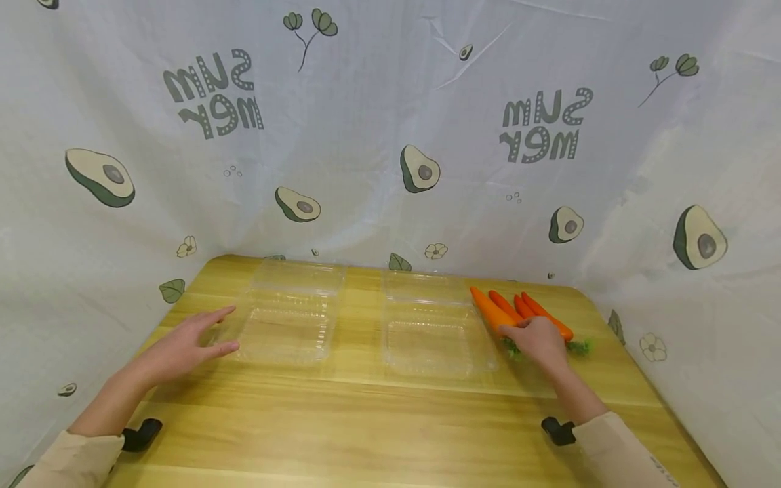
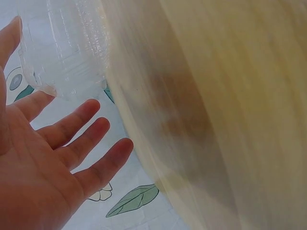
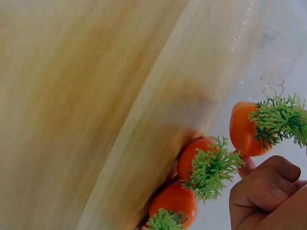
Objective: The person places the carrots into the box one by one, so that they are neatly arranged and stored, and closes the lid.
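My right hand (image 1: 539, 341) pinches the leftmost orange carrot (image 1: 490, 310) near its leafy end, beside a clear container. In the right wrist view, that carrot (image 3: 243, 129) shows its green leaves just above my curled fingers (image 3: 268, 184); its tip is out of view. Other carrots (image 1: 546, 314) lie close together to its right. My left hand (image 1: 183, 346), fingers spread and holding nothing, is at the left edge of the left clear container (image 1: 283, 332). In the left wrist view, the open palm (image 2: 43, 167) faces the camera below that container (image 2: 62, 48).
A second clear container (image 1: 429, 342) stands with its lid raised at the back, left of the carrots. Both containers sit on the wooden table (image 1: 342, 434). A white printed curtain (image 1: 360, 122) hangs behind and at both sides. Dark fittings (image 1: 142, 435) show beside the wrists.
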